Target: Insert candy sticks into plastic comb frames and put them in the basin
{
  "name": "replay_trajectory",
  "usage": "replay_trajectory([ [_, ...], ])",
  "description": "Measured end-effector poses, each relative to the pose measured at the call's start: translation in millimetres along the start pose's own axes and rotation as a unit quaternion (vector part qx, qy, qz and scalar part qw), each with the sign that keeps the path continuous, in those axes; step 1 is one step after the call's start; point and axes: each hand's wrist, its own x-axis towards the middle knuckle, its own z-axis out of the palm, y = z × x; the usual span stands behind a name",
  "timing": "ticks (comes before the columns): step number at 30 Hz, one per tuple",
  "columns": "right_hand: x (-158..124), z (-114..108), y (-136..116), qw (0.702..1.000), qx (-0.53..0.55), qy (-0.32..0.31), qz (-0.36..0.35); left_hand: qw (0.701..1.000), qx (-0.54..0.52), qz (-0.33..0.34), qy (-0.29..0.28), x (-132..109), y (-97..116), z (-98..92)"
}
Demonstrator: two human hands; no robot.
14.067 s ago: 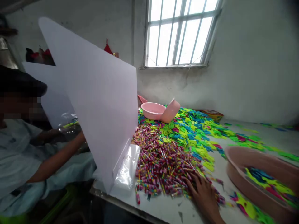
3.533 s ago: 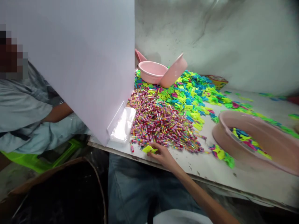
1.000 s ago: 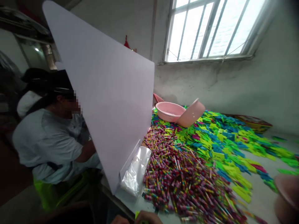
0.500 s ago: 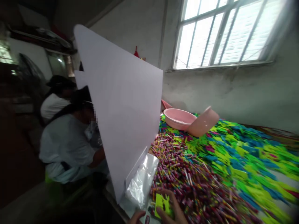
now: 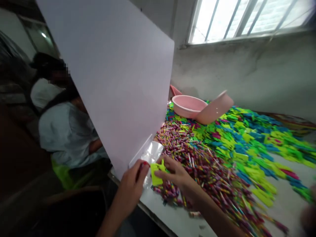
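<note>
Lime tag (image 5: 156,174) in R hand (image 5: 172,172), L hand (image 5: 132,184) by poly bags (image 5: 154,154).

Small hand-work workshop: long table (image 5: 283,210) heaped with colored sticks (image 5: 209,174), white divider board (image 5: 118,82), seated worker (image 5: 66,131), rough plaster wall (image 5: 247,69), barred window (image 5: 247,16).

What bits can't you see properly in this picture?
All in the head view:
- What the left hand pinches: its fingers hide it.
- Part of the yellow-green card: the right hand covers it.
- The seated co-worker's hands: the white board blocks them.
- The blurry thing: cut off by the right edge.
</note>
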Motion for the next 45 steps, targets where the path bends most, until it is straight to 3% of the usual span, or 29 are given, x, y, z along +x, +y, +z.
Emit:
replay_trajectory([
  [3,0.0,-7.4,-9.3,1.0,0.002,-0.002,-0.019,0.998,0.004,0.036,-0.052,15.0,13.1,-8.1],
  [6,-2.9,-12.1,-4.3,0.999,-0.041,-0.015,-0.031,0.994,0.046,0.045,-0.091,13.7,19.8,-12.8],
  [14,-10.4,-11.1,9.9,0.995,-0.073,0.009,-0.074,0.972,0.187,0.054,-0.129,3.2,29.5,-14.9],
  [21,-14.6,-14.3,8.2,0.98,-0.166,-0.029,-0.108,0.958,0.263,0.007,-0.115,6.5,17.8,-3.0],
  [33,-17.6,-15.4,18.6,0.966,-0.22,-0.046,-0.131,0.9,0.42,0.088,-0.073,-4.8,1.7,9.2],
  [41,-23.0,-8.8,30.5,0.948,-0.285,-0.066,-0.124,0.869,0.458,0.096,-0.163,-4.5,-7.5,1.5],
  [45,-26.5,0.1,35.3,0.95,-0.28,-0.054,-0.127,0.857,0.474,0.126,-0.161,-10.9,-15.3,-1.5],
])
